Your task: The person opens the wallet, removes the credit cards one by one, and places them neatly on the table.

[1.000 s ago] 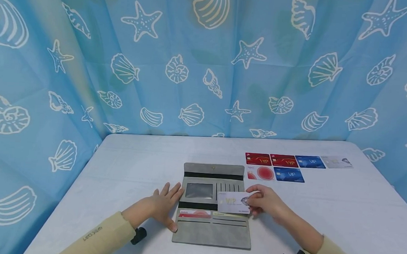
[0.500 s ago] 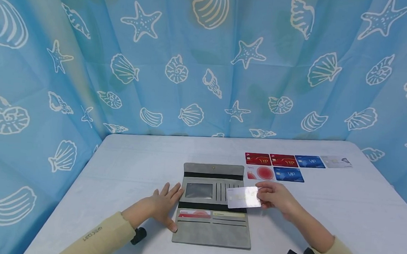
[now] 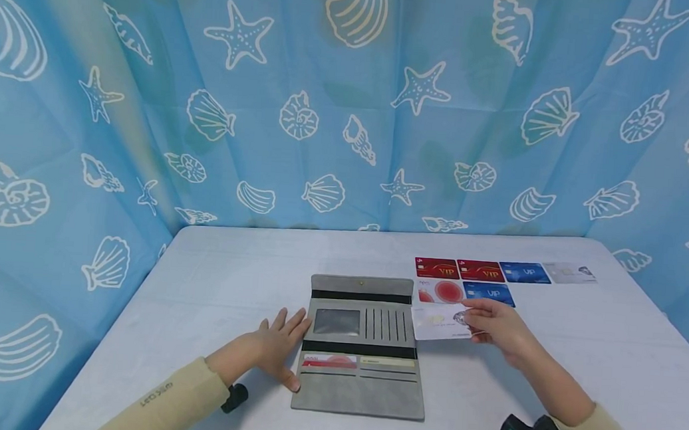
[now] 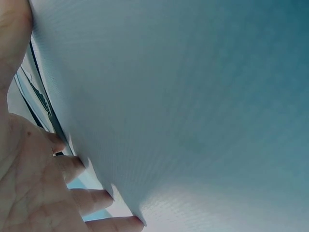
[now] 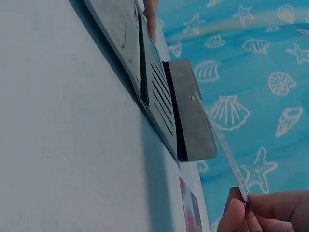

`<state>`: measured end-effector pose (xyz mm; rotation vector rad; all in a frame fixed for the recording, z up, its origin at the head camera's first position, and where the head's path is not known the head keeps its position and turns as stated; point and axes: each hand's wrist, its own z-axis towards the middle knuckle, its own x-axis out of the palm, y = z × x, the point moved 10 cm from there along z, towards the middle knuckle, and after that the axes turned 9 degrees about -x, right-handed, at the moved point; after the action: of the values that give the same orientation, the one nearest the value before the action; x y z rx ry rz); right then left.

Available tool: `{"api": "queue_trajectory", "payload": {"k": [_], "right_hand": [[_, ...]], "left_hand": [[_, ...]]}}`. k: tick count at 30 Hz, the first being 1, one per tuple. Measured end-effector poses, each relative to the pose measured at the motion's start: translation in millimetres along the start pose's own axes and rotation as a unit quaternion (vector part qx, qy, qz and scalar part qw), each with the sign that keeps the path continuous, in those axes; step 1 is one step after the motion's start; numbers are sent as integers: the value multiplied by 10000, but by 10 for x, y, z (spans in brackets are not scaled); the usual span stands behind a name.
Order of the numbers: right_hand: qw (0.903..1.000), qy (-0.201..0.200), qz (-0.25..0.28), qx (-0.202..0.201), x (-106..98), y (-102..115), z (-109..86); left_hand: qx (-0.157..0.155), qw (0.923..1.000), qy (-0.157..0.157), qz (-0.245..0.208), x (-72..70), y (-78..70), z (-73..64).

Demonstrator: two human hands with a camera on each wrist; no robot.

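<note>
A white card (image 3: 440, 321) is pinched at its right end between the thumb and fingers of my right hand (image 3: 497, 329). It is held just right of the grey wallet (image 3: 362, 396), and the right wrist view shows the card (image 5: 224, 145) edge-on. The wallet lies unfolded, with a clear window (image 3: 337, 322) and slots in its middle panel. A red-and-white card (image 3: 330, 361) and a pale yellow-edged card (image 3: 388, 362) sit in the lower panel's top slots. My left hand (image 3: 278, 347) rests with spread fingers at the wallet's left edge; the left wrist view shows its palm (image 4: 34, 183).
Behind the right hand lie two red VIP cards (image 3: 438, 268), two blue VIP cards (image 3: 525, 272), a silvery card (image 3: 570, 273) and a white card with a red circle (image 3: 440, 291). The white table (image 3: 239, 261) meets a blue shell-patterned curtain (image 3: 352, 109) at the back.
My right hand has carried the white card from over the wallet's slots to the right and slightly back, off the wallet's right edge. The left hand and wallet have stayed put.
</note>
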<state>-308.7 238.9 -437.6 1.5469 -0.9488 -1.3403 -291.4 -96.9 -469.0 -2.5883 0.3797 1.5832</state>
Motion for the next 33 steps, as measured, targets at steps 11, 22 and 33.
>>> {"api": "queue_trajectory", "payload": {"k": [11, 22, 33], "right_hand": [[9995, -262, -109, 127, -345, -66, 21], [9983, -388, 187, 382, -578, -139, 66], [9961, -708, 402, 344, -899, -175, 124]], "left_hand": [[34, 10000, -17, -15, -4, -9, 11], [-15, 10000, 74, -32, 5, -6, 11], [13, 10000, 76, -59, 27, 5, 26]]}}
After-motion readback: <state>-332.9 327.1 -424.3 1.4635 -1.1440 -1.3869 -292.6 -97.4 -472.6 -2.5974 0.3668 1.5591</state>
